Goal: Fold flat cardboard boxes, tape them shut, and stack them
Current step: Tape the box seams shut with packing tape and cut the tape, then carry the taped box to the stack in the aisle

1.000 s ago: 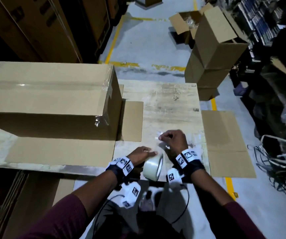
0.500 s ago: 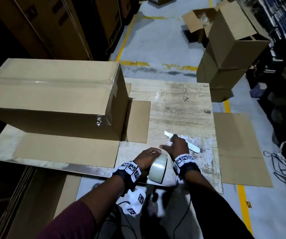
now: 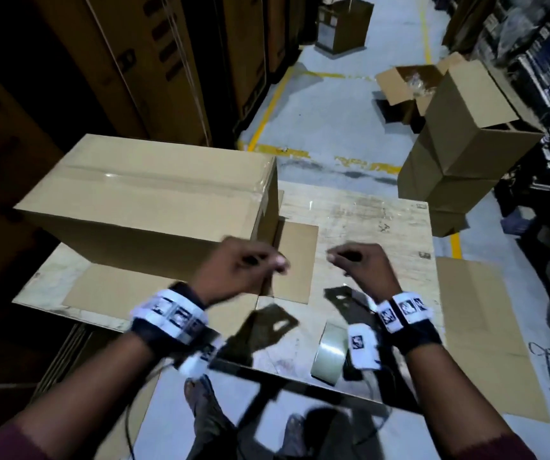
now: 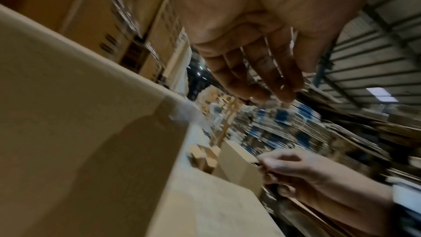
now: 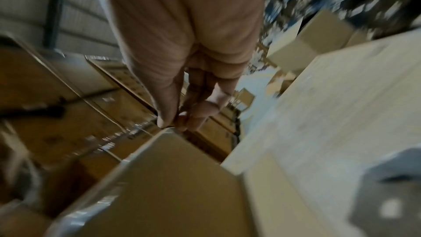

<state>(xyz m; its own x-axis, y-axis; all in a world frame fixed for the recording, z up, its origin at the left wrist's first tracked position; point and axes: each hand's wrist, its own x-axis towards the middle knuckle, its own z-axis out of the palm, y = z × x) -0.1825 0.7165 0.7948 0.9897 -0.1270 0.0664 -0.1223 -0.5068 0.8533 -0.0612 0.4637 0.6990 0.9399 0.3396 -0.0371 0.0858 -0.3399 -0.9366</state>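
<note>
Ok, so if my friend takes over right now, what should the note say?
Left hand: up over the table, fingers curled toward the thumb; unclear if it holds anything.
Right hand: up too, fingertips pinched together; what they pinch is too blurred to tell.
Tape roll: standing on edge near the table's front edge, in neither hand.
Box: folded, on the table, clear tape along its top.
Stack: on the floor past the table's far right corner.
Left to do: probably more taping, then stacking this box.

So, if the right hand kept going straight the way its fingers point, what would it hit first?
Probably the taped box, its upper end edge just beyond the right hand; blur leaves depth unsure.
</note>
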